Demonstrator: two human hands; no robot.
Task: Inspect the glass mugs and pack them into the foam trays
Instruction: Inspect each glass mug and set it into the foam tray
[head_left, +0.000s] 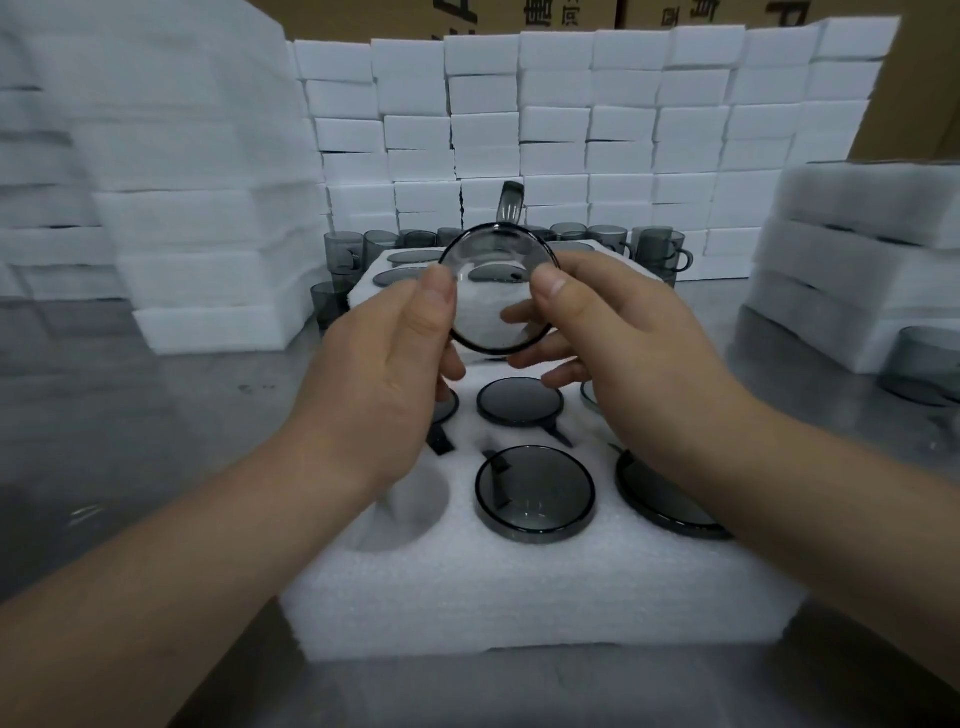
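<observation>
A smoky grey glass mug (493, 306) is held up between both hands, its open mouth turned toward the camera and its handle pointing up. My left hand (384, 374) pinches its left rim with the thumb on top. My right hand (608, 353) grips the right rim, fingers curled behind the glass. Below lies a white foam tray (519, 587) with round pockets. Packed mugs sit in the pockets at the middle (519, 401), front middle (535, 493) and front right (665, 499). The front left pocket (410, 504) holds nothing.
Several loose grey mugs (660, 249) stand at the back of the steel table (130, 441), around a second foam tray (363, 296). White foam stacks rise at the left (208, 234), back (571, 130) and right (857, 260). Another mug (924, 364) sits at the far right.
</observation>
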